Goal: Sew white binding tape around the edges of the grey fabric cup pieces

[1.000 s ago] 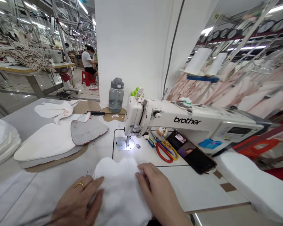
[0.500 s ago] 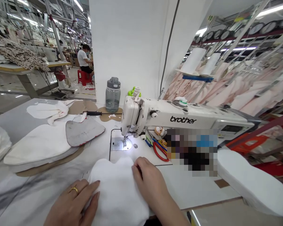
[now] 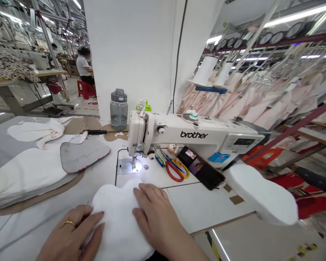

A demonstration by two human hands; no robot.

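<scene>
A white fabric piece with a wavy top edge lies on the table in front of the sewing machine. My left hand, with a ring on one finger, is curled at its left edge, fingertips and thumb on the cloth. On the right side of the piece, my right hand lies with fingers stretched over the cloth and thumb apart. Just beyond the cloth's top edge is the lit needle and presser foot of the white Brother sewing machine. The cloth's lower end runs out of view.
Left lie a grey template and stacked white pieces. A water bottle and a black-handled tool stand and lie behind. Red-handled scissors and a phone rest right of the needle. A white padded shape juts out at right.
The view has turned right, so everything sits further left. My right fingers have spread from the cloth's edge onto its surface. The left hand stays at the left edge.
</scene>
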